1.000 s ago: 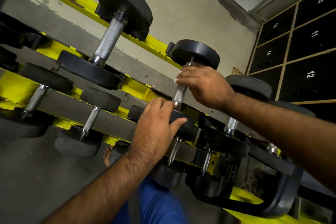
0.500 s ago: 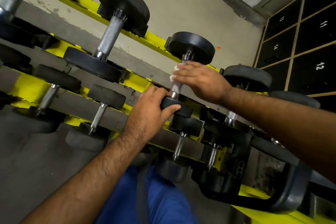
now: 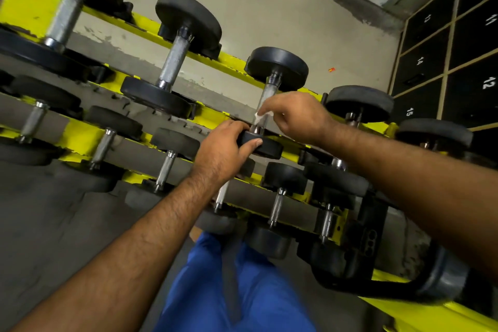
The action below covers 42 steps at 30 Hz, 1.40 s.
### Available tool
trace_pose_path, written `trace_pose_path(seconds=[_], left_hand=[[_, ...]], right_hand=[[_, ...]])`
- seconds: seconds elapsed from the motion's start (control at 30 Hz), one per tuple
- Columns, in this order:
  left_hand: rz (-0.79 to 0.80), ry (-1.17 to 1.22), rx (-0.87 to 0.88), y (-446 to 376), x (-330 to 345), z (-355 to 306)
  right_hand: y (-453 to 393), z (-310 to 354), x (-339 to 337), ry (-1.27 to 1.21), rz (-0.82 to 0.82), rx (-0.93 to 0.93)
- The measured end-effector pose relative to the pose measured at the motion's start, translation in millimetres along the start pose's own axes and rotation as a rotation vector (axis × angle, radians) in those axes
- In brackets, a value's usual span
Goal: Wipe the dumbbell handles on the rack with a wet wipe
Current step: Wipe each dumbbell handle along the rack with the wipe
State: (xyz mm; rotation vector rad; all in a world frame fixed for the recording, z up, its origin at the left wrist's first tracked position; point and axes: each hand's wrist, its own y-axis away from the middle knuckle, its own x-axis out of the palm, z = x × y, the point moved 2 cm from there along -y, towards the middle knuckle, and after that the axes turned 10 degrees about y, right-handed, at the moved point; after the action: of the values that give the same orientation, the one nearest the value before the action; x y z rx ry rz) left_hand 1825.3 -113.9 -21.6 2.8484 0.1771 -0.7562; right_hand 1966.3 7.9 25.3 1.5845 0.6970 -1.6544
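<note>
A black dumbbell with a chrome handle (image 3: 268, 93) lies across the top tier of the yellow rack (image 3: 80, 137). My right hand (image 3: 293, 116) pinches a small white wet wipe (image 3: 260, 115) against the lower part of that handle. My left hand (image 3: 225, 151) grips the near black head (image 3: 265, 146) of the same dumbbell, thumb along its edge. The far head (image 3: 277, 67) rests on the back rail.
More dumbbells fill the top tier to the left (image 3: 175, 59) and right (image 3: 358, 102), with smaller ones on the lower tier (image 3: 165, 170). Black numbered lockers (image 3: 458, 62) stand at the right. My blue trousers (image 3: 237, 291) show below.
My right hand has slid the wipe down the handle toward the near head. My left hand has kept its grip on that head. The camera view has shifted.
</note>
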Motion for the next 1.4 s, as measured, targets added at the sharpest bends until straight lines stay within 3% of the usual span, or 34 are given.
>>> trace_pose_path(seconds=[0.1, 0.33, 0.6, 0.8, 1.03, 1.2, 1.4], left_hand=[[-0.015, -0.112, 0.007, 3, 1, -11], [-0.054, -0.269, 0.044, 20, 11, -46], [-0.135, -0.325, -0.026, 41, 55, -98], [-0.077, -0.315, -0.078, 55, 116, -134], [-0.024, -0.265, -0.091, 59, 175, -162], [-0.051, -0.271, -0.036, 69, 210, -161], [-0.149, -0.298, -0.102, 64, 227, -152]], right_hand=[[14, -5, -4, -0.141, 0.005, 0.203], [57, -15, -21, -0.303, 0.075, 0.304], [123, -57, -27, -0.486, 0.031, 0.321], [166, -93, -28, -0.571, -0.032, 0.279], [198, -131, -6, -0.580, -0.041, 0.392], [206, -138, 5, -0.546, -0.180, 0.442], [192, -152, 25, -0.375, -0.404, 0.204]])
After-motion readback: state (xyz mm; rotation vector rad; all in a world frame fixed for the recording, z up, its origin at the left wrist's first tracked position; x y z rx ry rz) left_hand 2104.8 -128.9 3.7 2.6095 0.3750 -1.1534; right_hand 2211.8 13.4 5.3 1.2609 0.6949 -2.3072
